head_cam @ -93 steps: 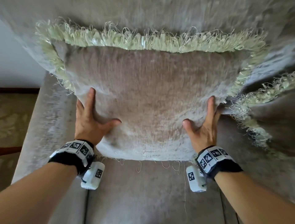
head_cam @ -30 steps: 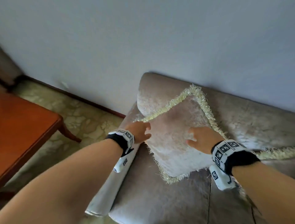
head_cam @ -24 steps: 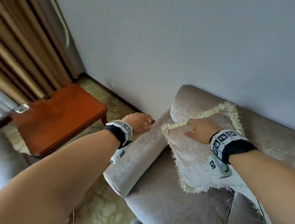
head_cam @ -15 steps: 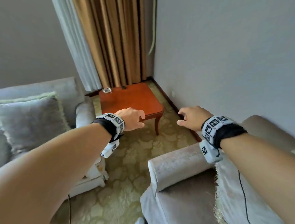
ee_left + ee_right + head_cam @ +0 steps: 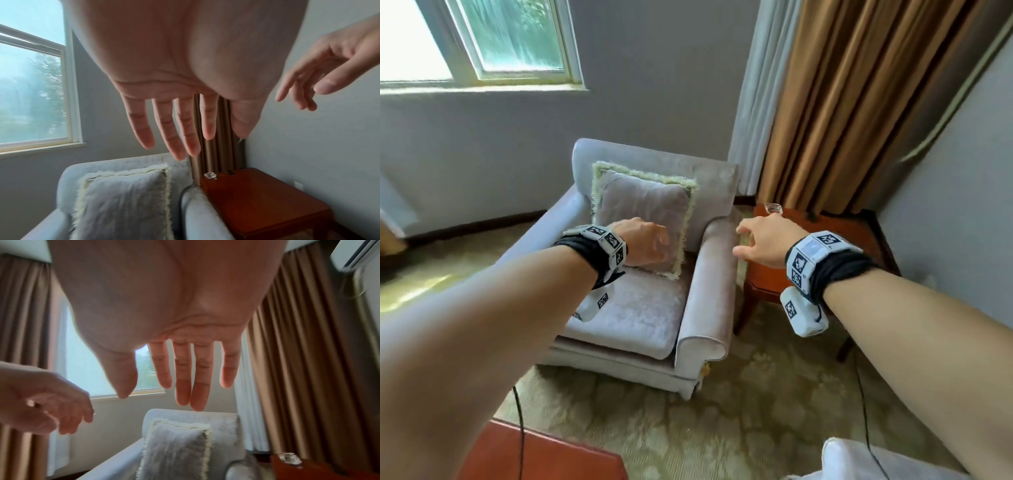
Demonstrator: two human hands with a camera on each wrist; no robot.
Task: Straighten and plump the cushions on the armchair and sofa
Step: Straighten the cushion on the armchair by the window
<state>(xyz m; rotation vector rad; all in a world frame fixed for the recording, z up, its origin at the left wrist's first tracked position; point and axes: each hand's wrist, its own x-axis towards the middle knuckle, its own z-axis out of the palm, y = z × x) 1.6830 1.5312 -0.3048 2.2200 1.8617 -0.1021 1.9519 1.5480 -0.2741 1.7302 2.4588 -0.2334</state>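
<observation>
A pale velvet armchair [image 5: 698,301] stands ahead under the window. A fringed grey cushion [image 5: 643,209] leans upright against its backrest, also seen in the wrist views [image 5: 123,204] [image 5: 174,449]. My left hand [image 5: 650,245] is stretched out in the air toward the cushion, fingers straight and spread [image 5: 176,134], holding nothing. My right hand [image 5: 760,240] reaches forward over the chair's right arm, fingers straight [image 5: 191,378], empty. Both hands are short of the cushion. A corner of the sofa [image 5: 859,459] shows at the bottom right.
A red-brown side table [image 5: 822,246] with a small glass object [image 5: 774,208] stands right of the armchair, before brown curtains [image 5: 859,102]. Another wooden table corner [image 5: 544,455] lies at the bottom left. Patterned carpet [image 5: 756,411] stretches between me and the chair. Cables hang from both wrists.
Both hands left the sofa cushion. The view swung left from the sofa, past the side table, to the armchair, and both arms now reach toward its cushion with straight fingers.
</observation>
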